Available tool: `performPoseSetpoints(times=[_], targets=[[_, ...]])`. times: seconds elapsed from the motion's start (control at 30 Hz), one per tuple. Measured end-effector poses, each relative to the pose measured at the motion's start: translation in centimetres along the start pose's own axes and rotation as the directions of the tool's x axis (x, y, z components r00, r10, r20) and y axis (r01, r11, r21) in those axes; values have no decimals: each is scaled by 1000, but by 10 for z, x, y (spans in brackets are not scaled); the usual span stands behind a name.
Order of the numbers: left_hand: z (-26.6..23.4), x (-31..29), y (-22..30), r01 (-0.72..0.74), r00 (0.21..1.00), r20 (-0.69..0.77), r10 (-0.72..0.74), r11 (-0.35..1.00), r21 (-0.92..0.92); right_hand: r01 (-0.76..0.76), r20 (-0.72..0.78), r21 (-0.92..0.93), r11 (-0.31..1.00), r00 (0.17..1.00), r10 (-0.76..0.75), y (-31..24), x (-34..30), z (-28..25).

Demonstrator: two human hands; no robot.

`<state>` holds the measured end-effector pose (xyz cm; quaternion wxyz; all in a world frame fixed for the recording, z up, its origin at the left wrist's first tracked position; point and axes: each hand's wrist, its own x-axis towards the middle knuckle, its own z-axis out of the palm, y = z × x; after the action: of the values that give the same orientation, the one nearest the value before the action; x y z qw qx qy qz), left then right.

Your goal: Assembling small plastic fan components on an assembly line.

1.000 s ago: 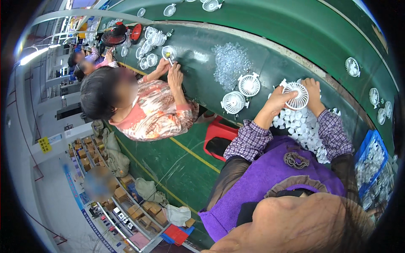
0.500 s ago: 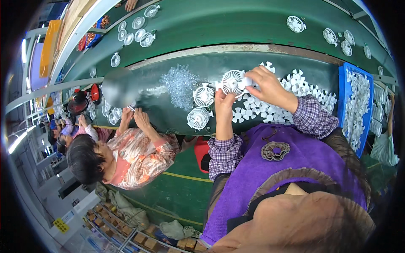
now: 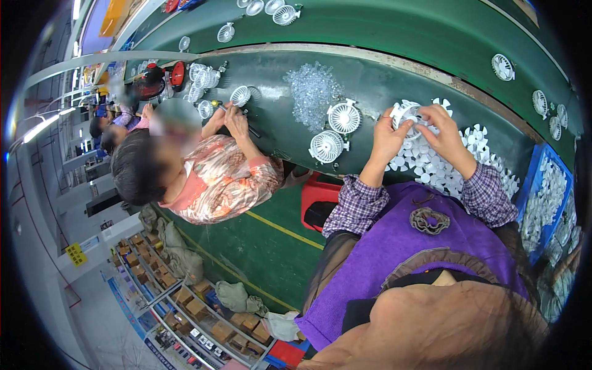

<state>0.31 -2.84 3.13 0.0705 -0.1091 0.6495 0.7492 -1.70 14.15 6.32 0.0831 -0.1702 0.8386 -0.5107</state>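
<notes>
A round white slatted fan housing (image 3: 404, 113) is held up over the bench, tilted so its rim shows. My left hand (image 3: 386, 139) is closed around its left side, thumb on the near rim. The fingers of my right hand (image 3: 445, 132) are bent against the housing's right side; whether a small part sits between them is hidden. Loose white fan blades (image 3: 431, 163) lie in a heap beneath and right of my hands. To the left, two more housings (image 3: 344, 117) rest on the bench, near a pile of small clear pieces (image 3: 313, 92).
A blue bin (image 3: 531, 206) with white parts stands at the right. Beyond the bench's raised edge (image 3: 394, 60), a green belt (image 3: 401, 28) carries more housings. At the left, a co-worker's hands (image 3: 233, 121) hold a dark-handled tool beside another housing. A red stool (image 3: 314, 198) stands below the bench.
The head view has swung, shifting the bench rightward in the picture. The held housing has tilted, and my right fingers have moved against its side. The co-worker now holds a dark-handled tool.
</notes>
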Motion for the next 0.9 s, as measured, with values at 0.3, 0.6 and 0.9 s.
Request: performPoseSetpoints(times=[0.3, 0.6, 0.9], targets=[[2, 3, 12, -57, 968, 250, -5, 969, 241, -240, 210, 114, 964, 954, 213, 45, -13, -15], [-3, 43, -6, 239, 938, 258, -231, 971, -2, -350, 263, 337, 874, 926, 270, 87, 38, -17], [-135, 31, 9, 247, 921, -339, 191, 387, 888, -505, -209, 413, 758, 758, 618, 229, 30, -112]])
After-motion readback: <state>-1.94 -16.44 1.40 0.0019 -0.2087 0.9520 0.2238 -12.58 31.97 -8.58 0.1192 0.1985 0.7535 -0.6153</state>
